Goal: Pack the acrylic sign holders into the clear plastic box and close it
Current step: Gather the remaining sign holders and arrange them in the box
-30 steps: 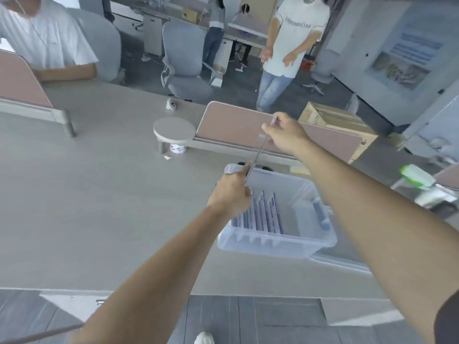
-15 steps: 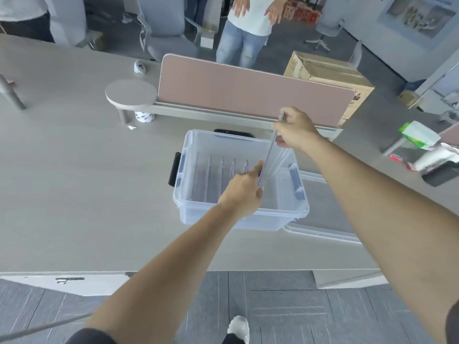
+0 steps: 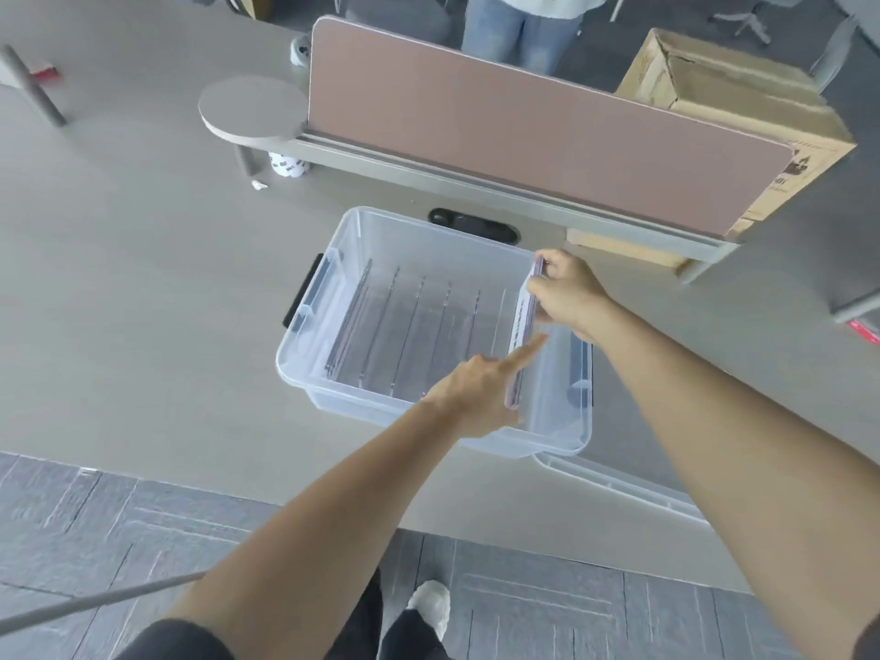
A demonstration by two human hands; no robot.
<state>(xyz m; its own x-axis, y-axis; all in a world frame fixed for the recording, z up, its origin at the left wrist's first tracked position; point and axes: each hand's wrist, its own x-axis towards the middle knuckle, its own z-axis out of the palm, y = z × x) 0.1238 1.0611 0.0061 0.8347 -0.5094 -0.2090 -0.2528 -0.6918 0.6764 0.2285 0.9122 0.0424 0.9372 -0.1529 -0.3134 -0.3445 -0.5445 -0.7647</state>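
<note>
Both hands grip thin clear sign holder [image 3: 523, 321] on edge inside clear plastic box [image 3: 328, 397].

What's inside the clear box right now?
Several sign holders stand on edge in the clear box; both hands set another sign holder at the right end. The near-right corner is hidden by the left hand.

The sign holder [image 3: 523, 326], earlier held raised over the clear plastic box [image 3: 333, 397], has been lowered inside along its right wall.
</note>
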